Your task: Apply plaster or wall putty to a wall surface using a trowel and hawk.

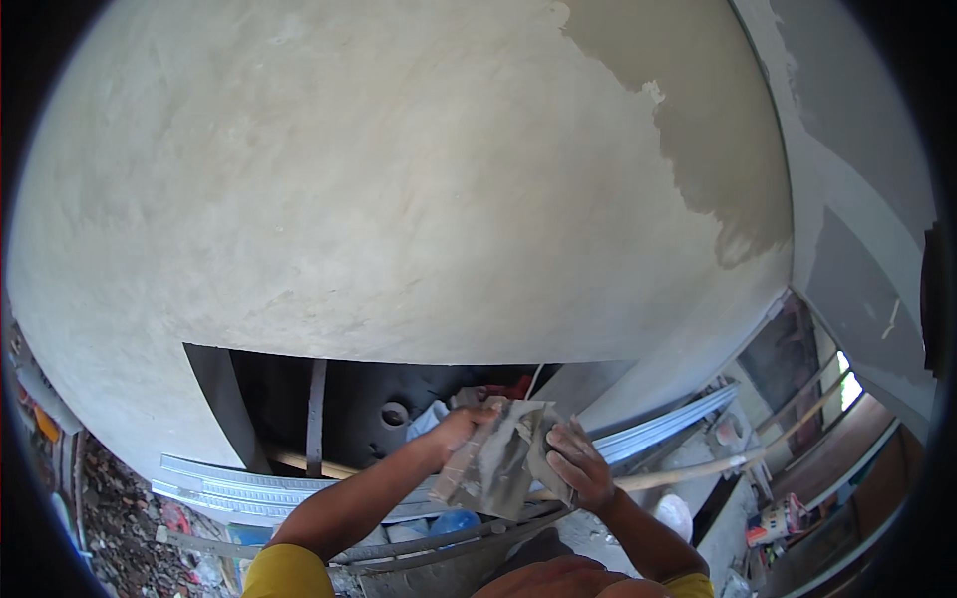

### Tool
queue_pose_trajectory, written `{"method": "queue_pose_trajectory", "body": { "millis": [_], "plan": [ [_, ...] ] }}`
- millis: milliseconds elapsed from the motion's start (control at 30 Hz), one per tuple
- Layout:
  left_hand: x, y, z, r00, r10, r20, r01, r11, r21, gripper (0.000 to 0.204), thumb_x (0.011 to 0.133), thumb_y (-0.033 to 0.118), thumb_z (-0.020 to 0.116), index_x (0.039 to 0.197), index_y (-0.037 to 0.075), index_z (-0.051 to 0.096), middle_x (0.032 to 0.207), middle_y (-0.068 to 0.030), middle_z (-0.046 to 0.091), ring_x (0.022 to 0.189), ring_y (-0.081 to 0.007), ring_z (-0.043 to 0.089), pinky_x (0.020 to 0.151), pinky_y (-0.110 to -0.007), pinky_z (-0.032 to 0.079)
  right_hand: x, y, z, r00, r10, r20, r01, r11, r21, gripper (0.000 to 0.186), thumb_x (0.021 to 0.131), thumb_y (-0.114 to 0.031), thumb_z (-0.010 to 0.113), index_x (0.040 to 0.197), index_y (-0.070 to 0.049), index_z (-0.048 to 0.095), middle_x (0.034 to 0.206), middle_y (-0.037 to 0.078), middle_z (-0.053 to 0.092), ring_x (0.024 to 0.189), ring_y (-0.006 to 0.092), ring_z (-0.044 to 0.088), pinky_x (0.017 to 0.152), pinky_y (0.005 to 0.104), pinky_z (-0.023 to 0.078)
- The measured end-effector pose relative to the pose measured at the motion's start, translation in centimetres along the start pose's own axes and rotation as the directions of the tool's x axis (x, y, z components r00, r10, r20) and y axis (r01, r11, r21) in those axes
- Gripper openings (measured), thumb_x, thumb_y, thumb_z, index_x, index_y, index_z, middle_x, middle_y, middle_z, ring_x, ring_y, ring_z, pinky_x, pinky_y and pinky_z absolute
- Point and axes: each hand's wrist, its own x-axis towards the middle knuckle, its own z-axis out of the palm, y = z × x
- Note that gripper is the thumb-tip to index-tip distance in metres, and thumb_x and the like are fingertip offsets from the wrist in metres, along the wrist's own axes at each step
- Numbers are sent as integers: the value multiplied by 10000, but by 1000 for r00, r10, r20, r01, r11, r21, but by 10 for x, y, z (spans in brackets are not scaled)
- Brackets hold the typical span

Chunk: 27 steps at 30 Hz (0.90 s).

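Note:
In front of my chest, my left hand [467,429] is closed on the upper left edge of a flat board smeared with grey plaster [478,476]. My right hand [580,466] curls over a second flat, plaster-coated piece [538,464] at the board's right side; its exact kind cannot be made out. The two pieces touch or overlap. Ahead rises a pale plastered wall [419,199], with a darker, ragged-edged patch [698,130] at its upper right.
Below the wall is a dark opening [349,399] with an upright bar [316,414]. Metal channel strips [239,488] run along its base. A wooden pole [688,473] extends to the right. Rubble [120,508] lies at lower left; a bucket [776,520] stands at lower right.

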Motion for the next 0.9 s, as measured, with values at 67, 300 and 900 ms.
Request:
{"method": "queue_pose_trajectory", "body": {
  "millis": [67, 300, 900],
  "plan": [
    [5, -14, -12, 999, 46, -9, -46, 998, -31, 372, 959, 258, 569, 1249, 25, 555, 1092, -105, 658, 944, -217, 665, 876, -381, 534, -21, -3, 29, 975, 220, 42, -221, 975, 29, 355, 860, -116, 608, 1205, -32, 597, 1291, 226, 574, 1240, 416, 536, 1071, 640, 332],
    [28, -52, 24, 972, 219, -86, -213, 975, 67, 423, 966, 272, 586, 1317, 55, 490, 1157, -62, 616, 1046, -165, 615, 932, -338, 493, -155, 61, 0, 893, 450, 23, -447, 891, -83, 350, 847, -107, 610, 1188, -27, 600, 1257, 200, 589, 1203, 395, 557, 1071, 540, 377],
    [102, -159, 69, 623, 750, -223, -518, 609, 600, 357, 1004, 226, 538, 1266, 9, 432, 1108, -42, 523, 1003, -103, 477, 913, -282, 400, -346, 42, 114, -295, 802, 520, 193, -483, 854, 180, 994, -223, 494, 1055, -87, 596, 940, 51, 628, 859, 199, 601, 778, 373, 491]
  ]
}}
